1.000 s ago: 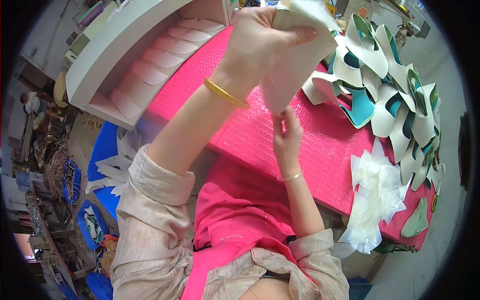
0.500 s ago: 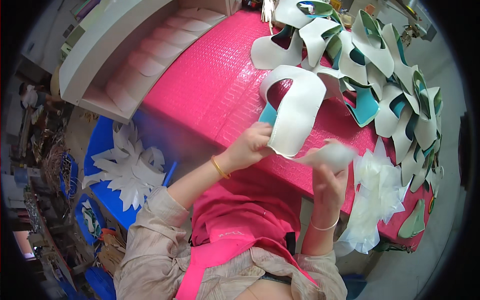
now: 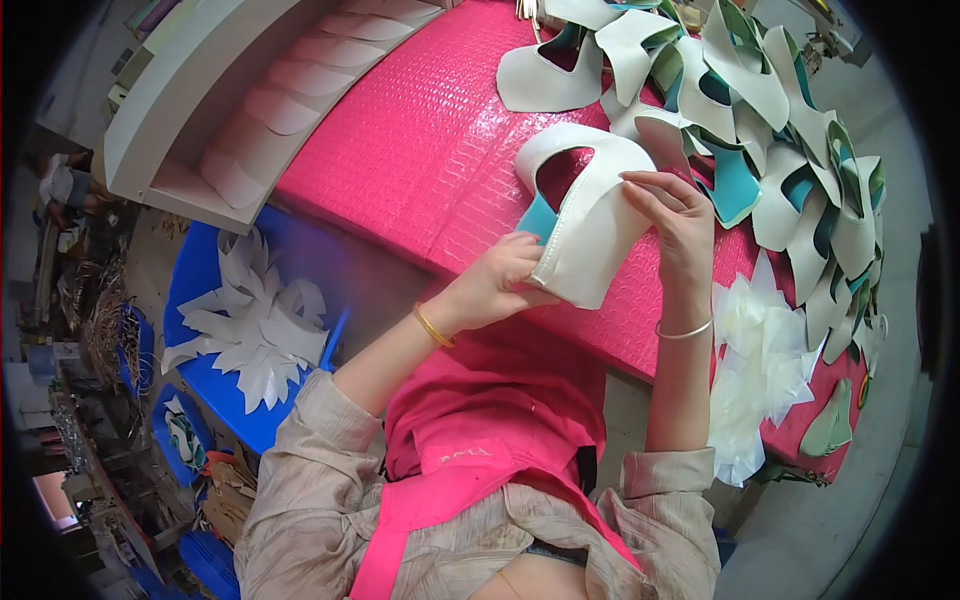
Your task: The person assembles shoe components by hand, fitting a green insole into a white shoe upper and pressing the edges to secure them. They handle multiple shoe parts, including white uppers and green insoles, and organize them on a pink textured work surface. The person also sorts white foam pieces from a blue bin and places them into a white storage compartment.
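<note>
A white shoe upper (image 3: pixel 598 235) with a teal lining and an oval opening is tilted over the near edge of the pink table. At its lower left seam, my left hand (image 3: pixel 497 283) is closed round the edge, some fingertips hidden behind it. My right hand (image 3: pixel 680 215) pinches the upper's right side between thumb and forefinger. More white uppers (image 3: pixel 735 120) with teal and green linings lie heaped to the right, beyond that hand. A stack of translucent white pieces (image 3: pixel 757 365) rests right of my right wrist.
The pink padded table (image 3: pixel 420 150) extends ahead. On its left stands a pale shelf box (image 3: pixel 160 160) with a row of white curved pieces (image 3: pixel 285 105). A blue tub (image 3: pixel 195 265) below holds white cut pieces (image 3: pixel 250 325). A green sole-shaped piece (image 3: pixel 828 425) lies at the table's right corner.
My right hand has moved up from below the upper to its right side. The pale flap it held out to the right now lies against the upper. My left hand keeps its hold.
</note>
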Demonstrator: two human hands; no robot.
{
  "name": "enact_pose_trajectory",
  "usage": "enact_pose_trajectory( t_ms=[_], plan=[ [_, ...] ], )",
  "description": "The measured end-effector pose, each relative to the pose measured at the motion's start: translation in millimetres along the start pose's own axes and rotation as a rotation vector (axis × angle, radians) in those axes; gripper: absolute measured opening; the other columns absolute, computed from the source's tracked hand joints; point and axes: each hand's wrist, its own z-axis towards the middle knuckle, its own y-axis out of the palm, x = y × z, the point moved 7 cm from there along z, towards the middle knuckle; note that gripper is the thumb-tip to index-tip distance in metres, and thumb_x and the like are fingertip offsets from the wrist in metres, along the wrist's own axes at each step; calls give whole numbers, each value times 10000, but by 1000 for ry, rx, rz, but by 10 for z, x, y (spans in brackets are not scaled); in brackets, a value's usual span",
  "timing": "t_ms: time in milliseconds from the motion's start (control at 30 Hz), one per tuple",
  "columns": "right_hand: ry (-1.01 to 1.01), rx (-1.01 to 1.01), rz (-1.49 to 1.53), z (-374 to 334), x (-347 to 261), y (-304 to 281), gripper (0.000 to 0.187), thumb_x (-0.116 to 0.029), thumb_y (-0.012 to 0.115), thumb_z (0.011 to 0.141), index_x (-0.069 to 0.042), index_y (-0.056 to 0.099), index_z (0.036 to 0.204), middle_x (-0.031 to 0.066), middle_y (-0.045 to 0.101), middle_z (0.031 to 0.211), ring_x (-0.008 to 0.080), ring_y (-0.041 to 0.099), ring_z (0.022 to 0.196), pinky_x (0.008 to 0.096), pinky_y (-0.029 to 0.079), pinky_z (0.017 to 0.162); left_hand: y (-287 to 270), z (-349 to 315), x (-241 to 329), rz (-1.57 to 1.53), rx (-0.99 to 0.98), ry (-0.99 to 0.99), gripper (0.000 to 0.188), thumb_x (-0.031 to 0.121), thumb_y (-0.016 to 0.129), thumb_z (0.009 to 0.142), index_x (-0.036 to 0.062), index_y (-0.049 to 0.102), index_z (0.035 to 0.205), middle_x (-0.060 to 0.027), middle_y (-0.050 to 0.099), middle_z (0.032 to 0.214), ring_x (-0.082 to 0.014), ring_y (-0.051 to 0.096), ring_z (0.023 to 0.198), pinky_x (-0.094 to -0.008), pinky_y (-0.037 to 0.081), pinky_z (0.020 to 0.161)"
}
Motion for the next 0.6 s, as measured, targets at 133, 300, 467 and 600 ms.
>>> enact_pose_trajectory(
  t_ms=[133, 300, 467, 600],
  plan=[
    [44, -23, 12, 58, 232, 26, 157, -46, 679, 731, 37, 660, 862, 83, 652, 807, 112, 602, 731, 212, 472, 668, -18, -44, -14, -6, 14, -14, 202, 202, 625, 787, 37, 648, 901, -104, 602, 985, -251, 520, 982, -391, 298, 974],
    [136, -73, 42, 12, 411, 125, 155, -42, 676, 731, 44, 657, 859, 95, 653, 804, 109, 605, 718, 206, 476, 646, 43, -155, -142, -80, -50, -97, 218, 216, 560, 831, 23, 645, 888, -121, 597, 980, -258, 508, 1028, -425, 231, 1030],
    [156, -65, 26, -83, 511, 172, 148, -33, 672, 733, 42, 653, 859, 86, 652, 800, 107, 604, 721, 206, 479, 649, 54, -248, -136, -104, -6, -86, 234, 250, 580, 829, 37, 655, 892, -80, 591, 906, -217, 530, 946, -423, 233, 1034],
    [96, -97, -33, -168, 448, 175, 149, -35, 686, 717, 16, 662, 854, 57, 643, 783, 105, 596, 747, 214, 475, 665, 30, -370, -353, -428, -3, -412, 305, 249, 609, 810, -7, 640, 973, -126, 561, 1135, -208, 493, 1083, -344, 302, 995]
  ],
)
